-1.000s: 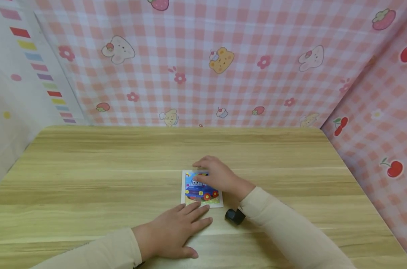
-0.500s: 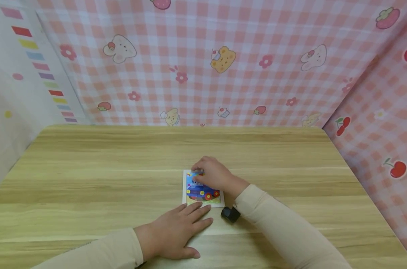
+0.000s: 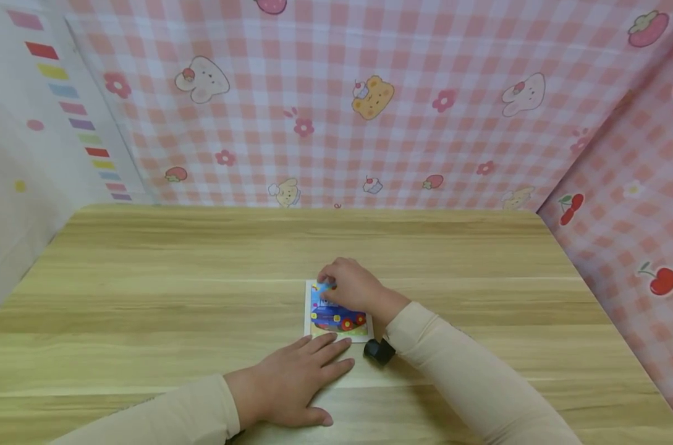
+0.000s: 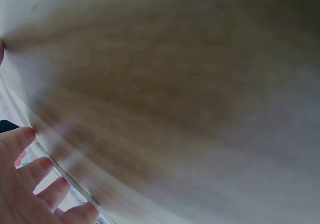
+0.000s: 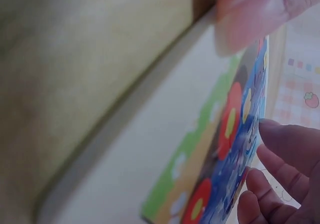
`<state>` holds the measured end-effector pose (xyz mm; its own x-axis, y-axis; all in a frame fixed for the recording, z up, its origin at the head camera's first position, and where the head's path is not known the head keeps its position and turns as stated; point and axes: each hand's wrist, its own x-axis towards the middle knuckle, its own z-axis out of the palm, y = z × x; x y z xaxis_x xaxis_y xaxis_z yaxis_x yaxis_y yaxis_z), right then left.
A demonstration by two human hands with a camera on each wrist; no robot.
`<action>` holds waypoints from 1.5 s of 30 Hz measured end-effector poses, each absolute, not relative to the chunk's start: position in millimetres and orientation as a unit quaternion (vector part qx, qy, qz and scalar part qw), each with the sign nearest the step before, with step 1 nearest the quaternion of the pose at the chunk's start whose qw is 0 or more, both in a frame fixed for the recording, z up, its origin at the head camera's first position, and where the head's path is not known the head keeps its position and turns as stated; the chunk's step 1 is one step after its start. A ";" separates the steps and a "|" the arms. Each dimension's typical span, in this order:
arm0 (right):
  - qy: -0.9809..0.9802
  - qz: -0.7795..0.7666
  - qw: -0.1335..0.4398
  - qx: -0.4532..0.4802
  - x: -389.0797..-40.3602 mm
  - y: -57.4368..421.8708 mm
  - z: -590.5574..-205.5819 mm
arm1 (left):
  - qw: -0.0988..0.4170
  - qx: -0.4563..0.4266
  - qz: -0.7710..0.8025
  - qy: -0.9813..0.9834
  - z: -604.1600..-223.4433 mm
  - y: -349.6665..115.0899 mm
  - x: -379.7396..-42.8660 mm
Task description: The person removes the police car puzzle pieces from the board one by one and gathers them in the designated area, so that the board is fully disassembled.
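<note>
A small square picture puzzle (image 3: 336,326) with a white frame lies on the table, showing a blue car with red and yellow wheels. My left hand (image 3: 292,383) lies flat with spread fingers, its fingertips at the frame's near edge. In the right wrist view, a left fingertip (image 5: 250,21) rests on the white border. My right hand (image 3: 353,287) bends over the far part of the picture, thumb and fingers pinching a puzzle piece (image 3: 326,288) near the top. The palm hides the picture's upper right part. In the right wrist view, the curled right fingers (image 5: 272,196) are close against the picture.
The wood-grain table (image 3: 147,296) spreads out around the puzzle. A pink checked cloth (image 3: 314,80) with cartoon prints hangs behind it, and another checked cloth (image 3: 620,185) is at the right. A black wrist camera (image 3: 379,352) sits under the right wrist.
My right hand's fingers have closed from a looser spread to a pinch at the top of the picture. The right forearm has shifted slightly left; the left hand stays on the frame's near edge.
</note>
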<state>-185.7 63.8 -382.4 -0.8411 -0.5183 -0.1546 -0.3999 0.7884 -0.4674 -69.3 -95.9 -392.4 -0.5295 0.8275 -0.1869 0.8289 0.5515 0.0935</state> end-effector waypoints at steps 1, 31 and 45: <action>0.936 -0.214 0.139 -0.244 -185.9 63.7 -382.7 | 0.107 0.473 -0.002 0.874 -392.4 -95.9 -69.4; 0.937 -0.235 0.153 -0.206 -188.9 57.7 -379.1 | 0.096 0.478 -0.007 0.873 -392.1 -96.2 -68.6; 0.930 -0.259 0.171 -0.195 -190.4 56.7 -378.2 | 0.108 0.475 0.001 0.873 -392.0 -96.8 -69.5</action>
